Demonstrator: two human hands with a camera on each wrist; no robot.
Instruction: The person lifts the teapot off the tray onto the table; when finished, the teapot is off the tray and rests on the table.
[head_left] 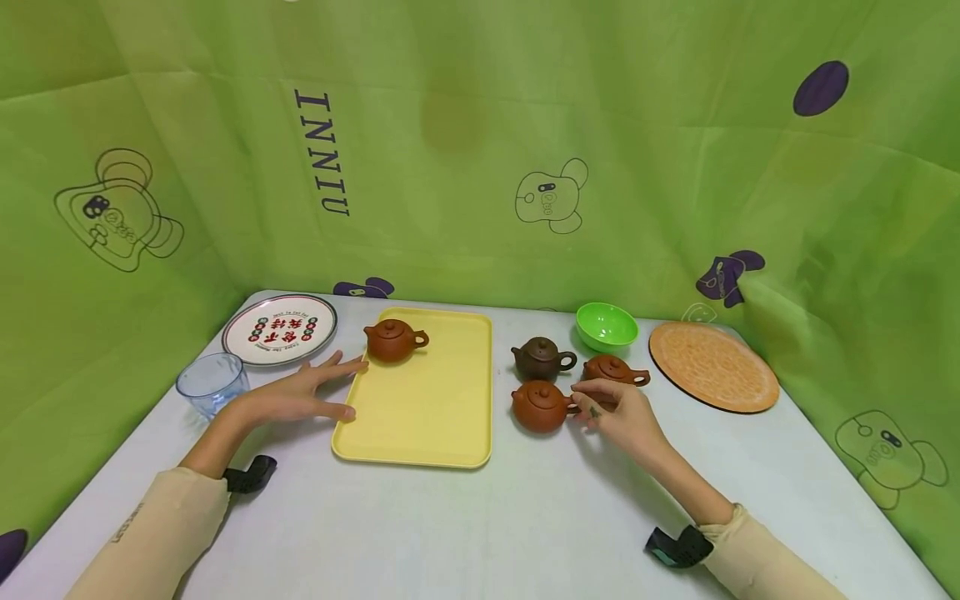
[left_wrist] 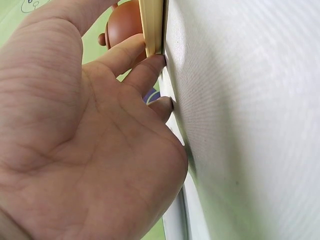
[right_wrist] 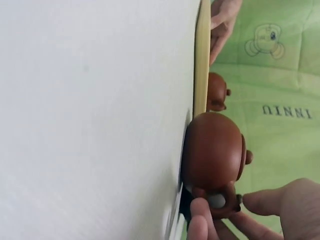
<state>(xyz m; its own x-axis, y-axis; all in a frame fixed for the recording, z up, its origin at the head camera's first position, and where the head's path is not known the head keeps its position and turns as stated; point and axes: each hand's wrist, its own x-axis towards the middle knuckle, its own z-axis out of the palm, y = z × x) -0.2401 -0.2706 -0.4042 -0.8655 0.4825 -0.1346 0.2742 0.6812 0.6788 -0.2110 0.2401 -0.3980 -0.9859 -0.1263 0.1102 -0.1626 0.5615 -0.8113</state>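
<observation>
My right hand (head_left: 617,417) pinches the handle of a reddish-brown teapot (head_left: 540,407) standing right of the tray. In the right wrist view, thumb and fingers are around that teapot's handle (right_wrist: 228,200). My left hand (head_left: 296,393) is spread at the left edge of a yellow tray (head_left: 420,417), fingertips at its rim. On the tray's back left corner sits another reddish-brown teapot (head_left: 392,342). Just behind the gripped teapot stand a dark brown teapot (head_left: 538,360) and a third reddish-brown teapot (head_left: 609,367), the latter partly hidden by my right hand.
A white oval plate (head_left: 243,337) with red and green print lies at the back left, a clear blue glass (head_left: 212,379) in front of it. At the back right are a green bowl (head_left: 607,327) and a round orange-brown mat (head_left: 712,367). Green cloth (head_left: 450,208) walls the table.
</observation>
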